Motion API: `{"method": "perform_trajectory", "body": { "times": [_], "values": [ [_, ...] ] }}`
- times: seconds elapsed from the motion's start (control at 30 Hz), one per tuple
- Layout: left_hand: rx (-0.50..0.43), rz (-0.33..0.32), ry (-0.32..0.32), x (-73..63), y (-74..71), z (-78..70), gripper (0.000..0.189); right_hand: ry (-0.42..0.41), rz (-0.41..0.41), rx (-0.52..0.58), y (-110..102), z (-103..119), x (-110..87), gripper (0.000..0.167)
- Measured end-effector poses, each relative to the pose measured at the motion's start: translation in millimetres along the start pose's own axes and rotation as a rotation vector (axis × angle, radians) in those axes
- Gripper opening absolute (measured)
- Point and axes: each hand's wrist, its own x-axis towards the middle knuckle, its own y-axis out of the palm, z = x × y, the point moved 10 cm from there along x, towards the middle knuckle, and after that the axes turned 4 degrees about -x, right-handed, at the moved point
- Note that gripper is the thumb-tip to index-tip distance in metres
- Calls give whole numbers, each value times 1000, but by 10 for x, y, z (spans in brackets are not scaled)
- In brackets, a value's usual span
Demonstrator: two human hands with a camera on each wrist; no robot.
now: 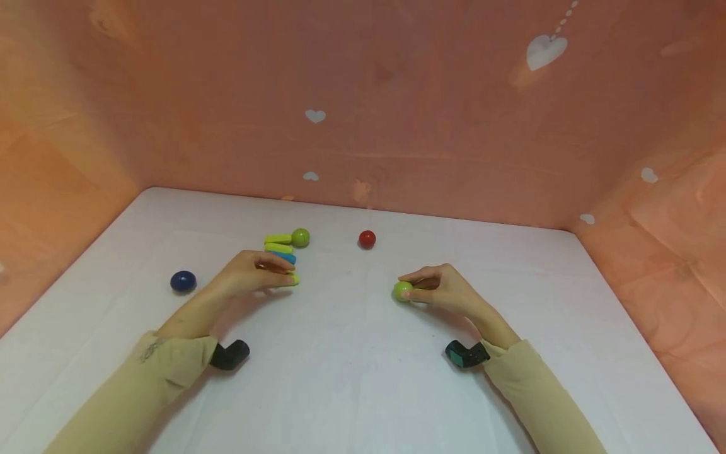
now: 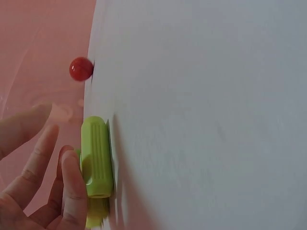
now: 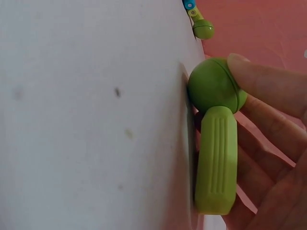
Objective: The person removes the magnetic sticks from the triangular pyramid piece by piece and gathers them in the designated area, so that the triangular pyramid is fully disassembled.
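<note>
In the head view my right hand [image 1: 445,290] pinches a green ball [image 1: 403,291] between thumb and fingers. A light green ridged stick [image 3: 217,163] meets that ball in the right wrist view. My left hand [image 1: 252,272] hovers low beside a light green stick [image 1: 293,279], partly hidden under the thumb. Seen from the left wrist, the fingers are spread and fairly straight, with fingertips at the edge of the ridged stick [image 2: 97,158]; whether they touch it I cannot tell. Just beyond lie a blue stick [image 1: 286,258], two light green sticks [image 1: 278,239] and another green ball [image 1: 300,238].
A red ball [image 1: 367,239] rests toward the back of the white-covered table [image 1: 363,378]. A dark blue ball [image 1: 183,282] sits left of my left hand. Orange-pink cloth [image 1: 397,94] with white hearts hangs behind and at both sides.
</note>
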Motion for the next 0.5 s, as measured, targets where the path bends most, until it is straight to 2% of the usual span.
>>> {"method": "perform_trajectory", "body": {
  "times": [0.2,0.5],
  "values": [
    [25,-10,-8,46,51,-43,42,4,-2,-2,10,-11,10,34],
    [70,-2,-8,39,6,-43,42,5,-3,4,-3,-4,3,34]
  ]
}}
